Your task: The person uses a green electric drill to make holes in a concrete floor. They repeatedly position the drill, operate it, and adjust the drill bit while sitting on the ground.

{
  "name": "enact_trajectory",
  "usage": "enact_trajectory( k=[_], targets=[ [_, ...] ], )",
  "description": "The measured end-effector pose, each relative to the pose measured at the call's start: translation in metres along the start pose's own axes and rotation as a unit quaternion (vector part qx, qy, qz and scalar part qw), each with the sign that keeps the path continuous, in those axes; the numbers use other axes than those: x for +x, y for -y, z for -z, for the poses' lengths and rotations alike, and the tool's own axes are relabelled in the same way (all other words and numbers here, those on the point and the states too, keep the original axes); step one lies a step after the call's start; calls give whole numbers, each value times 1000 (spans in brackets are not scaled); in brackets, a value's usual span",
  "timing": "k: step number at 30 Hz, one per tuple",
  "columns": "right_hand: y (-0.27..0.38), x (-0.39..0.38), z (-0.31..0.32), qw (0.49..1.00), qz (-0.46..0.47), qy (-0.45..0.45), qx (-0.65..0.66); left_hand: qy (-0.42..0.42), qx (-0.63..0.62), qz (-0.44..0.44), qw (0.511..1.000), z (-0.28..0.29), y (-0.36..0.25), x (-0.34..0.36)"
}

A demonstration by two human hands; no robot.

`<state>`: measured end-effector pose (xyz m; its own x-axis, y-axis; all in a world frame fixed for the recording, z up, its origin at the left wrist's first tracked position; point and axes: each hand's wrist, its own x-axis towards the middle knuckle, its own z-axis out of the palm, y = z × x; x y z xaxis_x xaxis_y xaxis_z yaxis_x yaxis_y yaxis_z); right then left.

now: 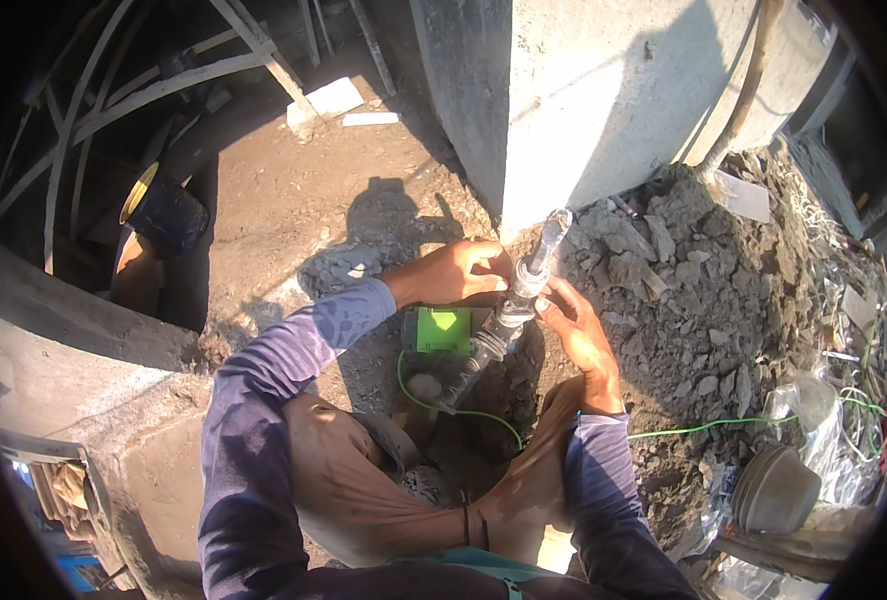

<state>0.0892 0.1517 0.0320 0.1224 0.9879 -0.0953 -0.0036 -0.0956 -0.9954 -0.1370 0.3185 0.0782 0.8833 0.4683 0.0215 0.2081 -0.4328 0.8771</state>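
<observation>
From here I see a power tool (491, 345), green & dark, btwn the person's knees, nr the ground's edge by the pillar's (574, 110) lower corner, its bit (552, 240) angled up to that corner. L hand (456, 274) half-curled, fingertips at the collar; R hand (579, 340) opp., thumb & fingers bent in close to it. Can't tell how tight either grip is. Rubble (689, 290) heaped R, green cable (709, 428) nr its lower edge.
</observation>
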Motion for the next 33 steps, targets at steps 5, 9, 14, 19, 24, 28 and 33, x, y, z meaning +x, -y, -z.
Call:
enact_trajectory(
  k=[5,9,14,19,24,28,33],
  targets=[
    [-15,8,3,1000,5,3,6,36,21,-11,999,7,3,3],
    [-25,9,6,1000,-1,-9,-20,-15,1,-5,1000,-2,1,0],
    [-10,6,2,998,-3,-12,-55,27,22,8,999,4,5,2],
    [4,2,-2,998,-25,-22,-49,-12,1,-9,1000,-2,16,3],
    [-1,1,2,999,-20,-15,-41,7,-14,25,1000,1,10,5],
    [4,1,-2,999,-21,-11,-48,-4,-42,19,999,-2,12,1],
    [1,2,0,999,-28,-9,-43,5,-26,2,1000,-1,15,4]
  ],
)
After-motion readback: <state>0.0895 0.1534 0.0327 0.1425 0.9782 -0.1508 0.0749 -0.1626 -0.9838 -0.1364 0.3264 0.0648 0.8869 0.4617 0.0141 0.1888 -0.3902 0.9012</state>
